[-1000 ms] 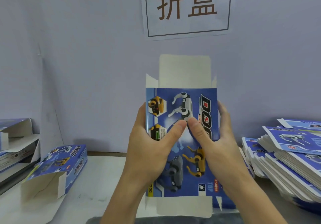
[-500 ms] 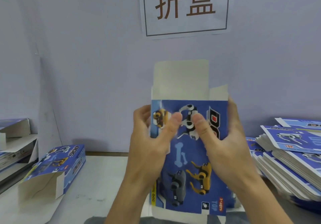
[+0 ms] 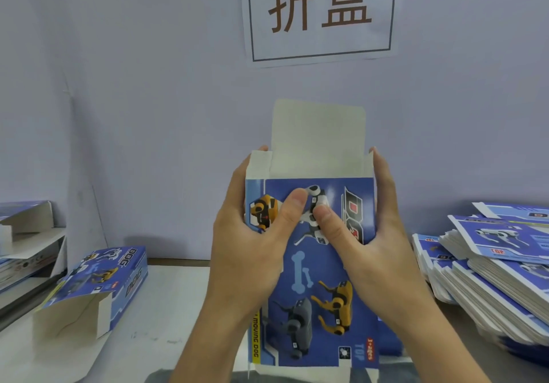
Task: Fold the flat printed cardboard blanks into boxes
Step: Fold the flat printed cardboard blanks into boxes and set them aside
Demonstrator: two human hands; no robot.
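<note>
**A:** Between the two hands, mid-frame, above the desk's (image 3: 178, 293) near edge: one printed box blank (image 3: 312, 278), held upright, blue robot-dog face toward the camera.

**B:** Grip?

**A:** Left hand (image 3: 252, 252) wraps the left edge, thumb pressed on the front panel. Right hand (image 3: 377, 249) wraps the right edge, thumb on the front too. Thumb tips nearly meet over the white dog print. Both hands are clamped on it.

**B:** Flaps?

**A:** Top tuck flap (image 3: 318, 136) stands straight up, plain white inside showing. Small side flaps beside it, also up. Bottom flap visible at the lower edge.

**B:** Around it?

**A:** Folded box (image 3: 98, 287) lies on the desk to the left, open end toward the camera. Stack of flat blanks (image 3: 490, 272) on the right, fanned out. More cardboard at far left, partly cut off. Paper sign (image 3: 320, 11) with two characters on the wall behind.
</note>
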